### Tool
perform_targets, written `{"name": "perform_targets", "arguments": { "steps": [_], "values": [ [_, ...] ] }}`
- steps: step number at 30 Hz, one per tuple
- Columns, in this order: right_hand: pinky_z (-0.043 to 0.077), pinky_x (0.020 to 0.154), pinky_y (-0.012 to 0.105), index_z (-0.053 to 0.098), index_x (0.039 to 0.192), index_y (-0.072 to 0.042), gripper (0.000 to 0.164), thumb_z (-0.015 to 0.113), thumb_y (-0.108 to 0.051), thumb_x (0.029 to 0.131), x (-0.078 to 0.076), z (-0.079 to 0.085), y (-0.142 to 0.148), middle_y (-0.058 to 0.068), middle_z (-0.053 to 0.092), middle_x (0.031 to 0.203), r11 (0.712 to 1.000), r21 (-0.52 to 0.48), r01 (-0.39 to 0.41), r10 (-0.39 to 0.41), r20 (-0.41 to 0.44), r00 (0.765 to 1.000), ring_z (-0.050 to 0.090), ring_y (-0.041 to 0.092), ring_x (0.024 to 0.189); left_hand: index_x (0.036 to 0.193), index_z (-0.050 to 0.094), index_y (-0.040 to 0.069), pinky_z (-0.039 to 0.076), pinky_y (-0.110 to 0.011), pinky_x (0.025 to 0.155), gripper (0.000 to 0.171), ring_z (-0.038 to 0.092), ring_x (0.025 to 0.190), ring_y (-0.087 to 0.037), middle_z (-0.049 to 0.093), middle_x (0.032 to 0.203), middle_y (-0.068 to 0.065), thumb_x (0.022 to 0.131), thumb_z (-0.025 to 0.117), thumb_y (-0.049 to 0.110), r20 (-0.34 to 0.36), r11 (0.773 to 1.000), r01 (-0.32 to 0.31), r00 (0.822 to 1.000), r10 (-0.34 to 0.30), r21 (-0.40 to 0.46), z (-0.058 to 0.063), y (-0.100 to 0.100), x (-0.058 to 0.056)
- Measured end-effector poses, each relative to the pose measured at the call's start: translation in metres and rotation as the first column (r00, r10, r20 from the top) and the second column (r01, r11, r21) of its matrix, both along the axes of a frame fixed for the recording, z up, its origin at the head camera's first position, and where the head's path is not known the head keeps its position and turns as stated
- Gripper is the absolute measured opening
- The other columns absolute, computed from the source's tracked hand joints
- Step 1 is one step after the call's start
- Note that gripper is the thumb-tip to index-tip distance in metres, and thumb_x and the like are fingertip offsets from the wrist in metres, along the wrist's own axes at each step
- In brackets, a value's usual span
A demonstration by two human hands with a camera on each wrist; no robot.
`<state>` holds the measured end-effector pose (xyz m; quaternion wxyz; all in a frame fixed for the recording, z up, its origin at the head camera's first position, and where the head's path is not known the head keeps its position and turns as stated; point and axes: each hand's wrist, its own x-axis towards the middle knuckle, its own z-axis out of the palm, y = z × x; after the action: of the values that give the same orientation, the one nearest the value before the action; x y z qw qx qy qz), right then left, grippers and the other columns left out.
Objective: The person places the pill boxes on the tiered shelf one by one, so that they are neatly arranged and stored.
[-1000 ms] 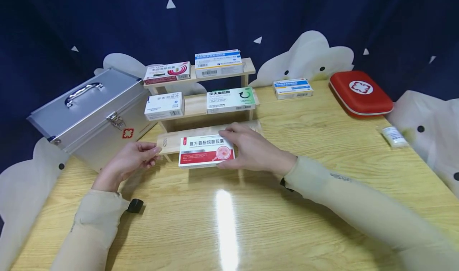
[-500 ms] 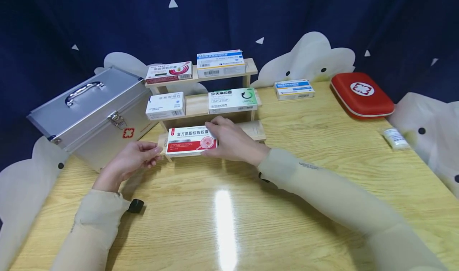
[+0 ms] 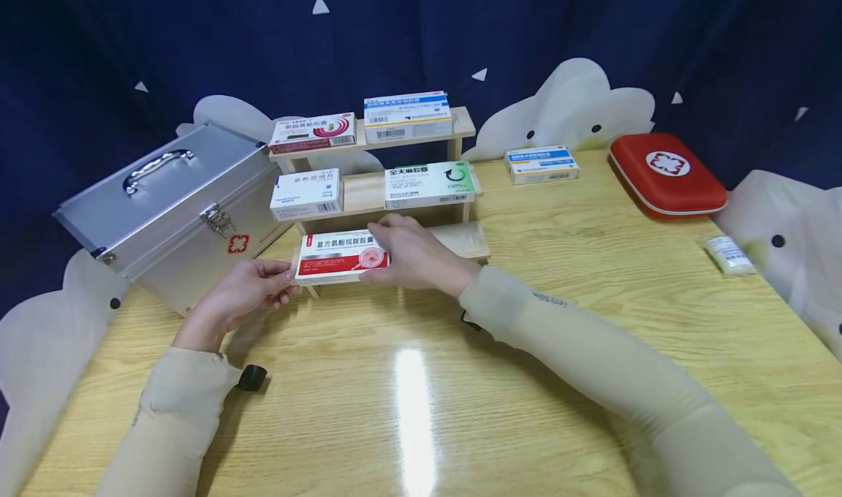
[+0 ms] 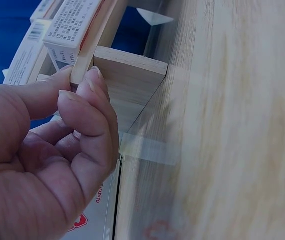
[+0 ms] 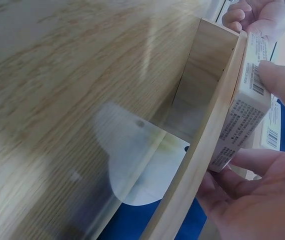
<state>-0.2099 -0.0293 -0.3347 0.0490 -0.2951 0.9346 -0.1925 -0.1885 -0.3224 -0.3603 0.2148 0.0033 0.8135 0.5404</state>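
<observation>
A red-and-white medicine box [image 3: 335, 252] lies at the left end of the bottom tier of a three-tier wooden display rack [image 3: 465, 240]. My right hand [image 3: 417, 257] holds its right end, thumb at the front and fingers over the back. In the right wrist view the box [image 5: 243, 107] sits flat along the shelf board [image 5: 195, 170]. My left hand [image 3: 248, 291] pinches the left end of that same board between thumb and fingers, as the left wrist view shows at the board's edge [image 4: 90, 50].
Two boxes each stand on the middle tier and the top tier, including a green-white box [image 3: 429, 184]. A silver metal case [image 3: 164, 205] is at the left. To the right are a blue-white box [image 3: 542, 164], a red zip case [image 3: 667, 174] and a small white packet [image 3: 729, 254].
My right hand has carried the red-and-white box left and back, from in front of the bottom tier onto its left end. My left hand has kept its place on the board.
</observation>
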Motion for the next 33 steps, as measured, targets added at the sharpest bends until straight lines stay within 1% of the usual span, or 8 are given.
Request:
{"name": "perform_targets", "arguments": {
  "steps": [10, 17, 23, 29, 33],
  "values": [
    [0.035, 0.109, 0.034, 0.04, 0.15, -0.004, 0.088, 0.076, -0.05, 0.084, -0.003, 0.0, 0.001, 0.012, 0.043, 0.147, 1.0, -0.01, -0.022, 0.022, -0.003, 1.0, 0.041, 0.025, 0.129, 0.137, 0.041, -0.018, 0.052, -0.022, 0.065, 0.041, 0.059, 0.073, -0.01, 0.067, 0.095, -0.012, 0.105, 0.047, 0.007, 0.004, 1.0, -0.002, 1.0, 0.002, -0.008, 0.0, 0.001, 0.0],
    [0.036, 0.109, 0.034, 0.039, 0.151, -0.004, 0.089, 0.076, -0.05, 0.084, -0.003, 0.0, 0.0, 0.012, 0.043, 0.147, 1.0, -0.004, -0.018, 0.018, -0.003, 1.0, 0.042, 0.024, 0.128, 0.135, 0.042, -0.019, 0.051, -0.021, 0.064, 0.04, 0.058, 0.072, -0.009, 0.067, 0.094, -0.011, 0.105, 0.047, 0.007, -0.008, 1.0, 0.003, 1.0, -0.003, -0.008, 0.001, 0.001, 0.0],
    [0.035, 0.11, 0.035, 0.037, 0.152, -0.005, 0.091, 0.077, -0.05, 0.084, -0.003, -0.001, 0.0, 0.013, 0.041, 0.149, 1.0, -0.006, -0.013, 0.013, 0.009, 1.0, 0.04, 0.025, 0.13, 0.136, 0.042, -0.019, 0.051, -0.021, 0.064, 0.041, 0.058, 0.072, -0.01, 0.067, 0.094, -0.012, 0.105, 0.047, 0.007, -0.002, 1.0, 0.002, 1.0, -0.002, -0.009, 0.002, 0.002, 0.001],
    [0.034, 0.11, 0.035, 0.033, 0.154, -0.007, 0.094, 0.077, -0.051, 0.083, -0.001, -0.002, 0.007, 0.013, 0.038, 0.15, 0.999, -0.034, -0.008, 0.009, 0.027, 1.0, 0.038, 0.025, 0.131, 0.137, 0.04, -0.018, 0.052, -0.022, 0.065, 0.042, 0.059, 0.074, -0.011, 0.067, 0.096, -0.013, 0.104, 0.048, 0.007, 0.009, 1.0, 0.001, 1.0, -0.001, -0.003, 0.001, 0.002, 0.001],
    [0.034, 0.11, 0.034, 0.032, 0.154, -0.007, 0.095, 0.076, -0.053, 0.083, 0.004, 0.0, 0.015, 0.012, 0.038, 0.15, 0.999, -0.044, -0.005, 0.006, 0.017, 1.0, 0.038, 0.024, 0.131, 0.135, 0.042, -0.018, 0.051, -0.023, 0.065, 0.041, 0.058, 0.074, -0.011, 0.067, 0.096, -0.012, 0.105, 0.047, 0.008, -0.005, 1.0, 0.003, 1.0, -0.003, -0.002, 0.0, 0.001, 0.002]
  ]
}}
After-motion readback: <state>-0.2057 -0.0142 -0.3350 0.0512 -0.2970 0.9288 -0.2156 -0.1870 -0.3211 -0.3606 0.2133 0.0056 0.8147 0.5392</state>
